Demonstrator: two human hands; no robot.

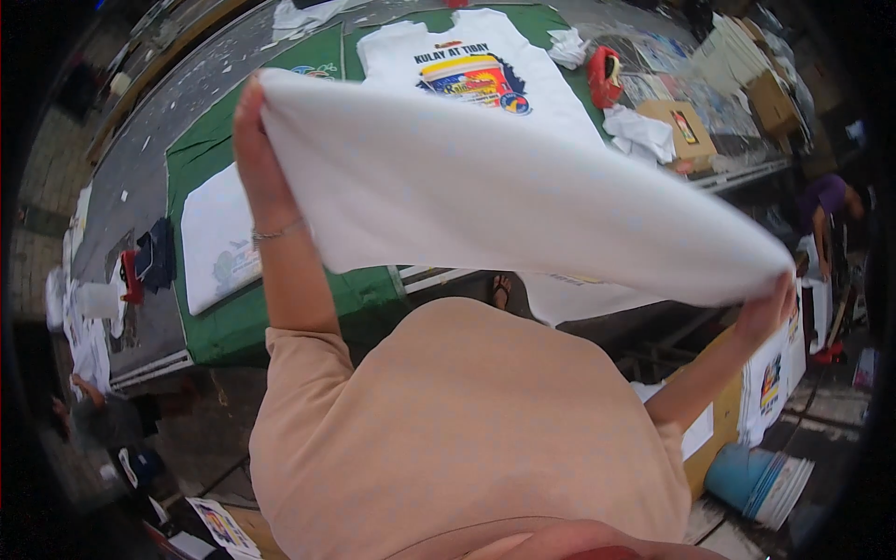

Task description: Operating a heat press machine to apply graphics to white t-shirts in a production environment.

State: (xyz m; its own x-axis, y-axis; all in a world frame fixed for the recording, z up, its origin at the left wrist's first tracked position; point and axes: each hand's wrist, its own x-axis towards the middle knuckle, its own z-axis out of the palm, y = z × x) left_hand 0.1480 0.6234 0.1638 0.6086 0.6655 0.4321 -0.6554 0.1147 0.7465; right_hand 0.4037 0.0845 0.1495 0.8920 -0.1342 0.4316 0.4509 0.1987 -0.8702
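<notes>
Stretched between my two raised hands is a plain white cloth (504,187), slanting from upper left down to the right; whether it is a shirt I cannot tell. My left hand (254,149) is closed on its upper left corner. At its far right end, my right hand (770,301) grips the other corner. Beyond the cloth, a white T-shirt (383,51) with a colourful bucket print lies flat on the green-covered table (210,140), partly hidden by the cloth. Below my left hand's side lies a folded white shirt (210,247) with a faint print.
At the table's right stand a red tape dispenser (605,77), crumpled white cloth (639,133) and a cardboard piece (681,131). Blue and white buckets (761,481) sit on the floor at lower right. One person (826,210) is at far right, another (107,415) at far left.
</notes>
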